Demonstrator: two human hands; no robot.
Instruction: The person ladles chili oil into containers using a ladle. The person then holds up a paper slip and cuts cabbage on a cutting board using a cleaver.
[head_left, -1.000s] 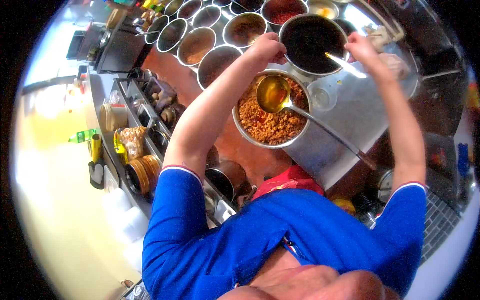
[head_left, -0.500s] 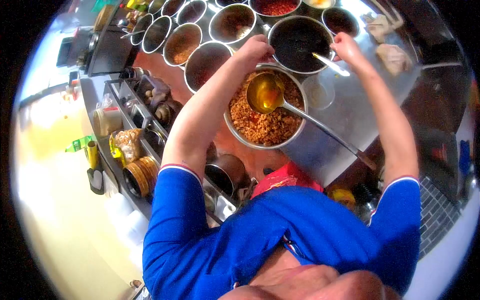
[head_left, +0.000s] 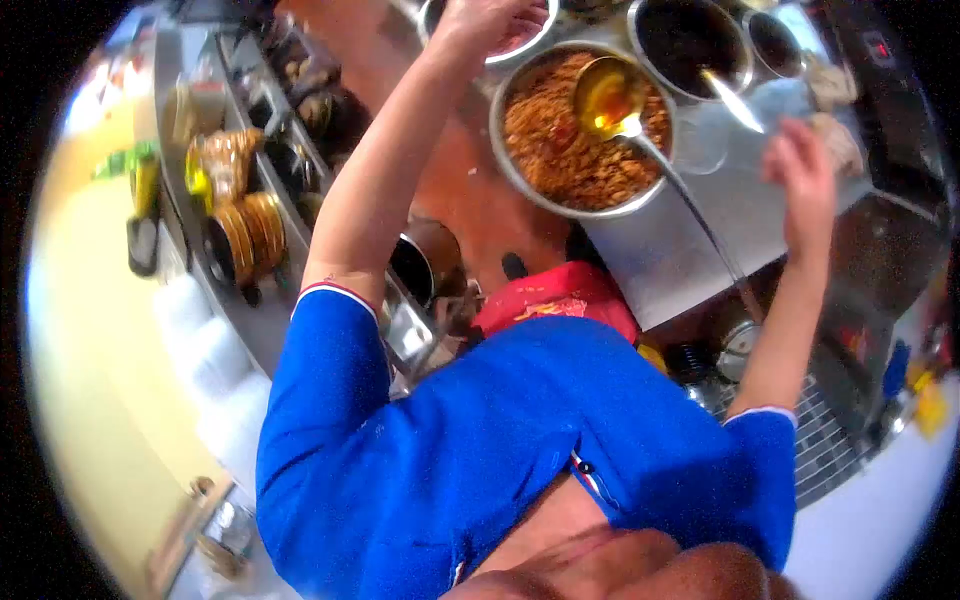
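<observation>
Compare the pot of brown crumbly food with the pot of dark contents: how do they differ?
The pot of brown crumbly food looks wider and nearer the person than the pot of dark contents. The former carries a ladle of golden liquid; the latter, a slim shiny utensil. Both are round and uncovered.

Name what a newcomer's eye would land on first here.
Probably the ladle of glossy yellow liquid, its handle reaching past the rim of a big metal bowl of reddish-brown crumbly food, upper middle. Next, the bright blue shirt filling the lower middle, with red cloth showing just above it.
</observation>
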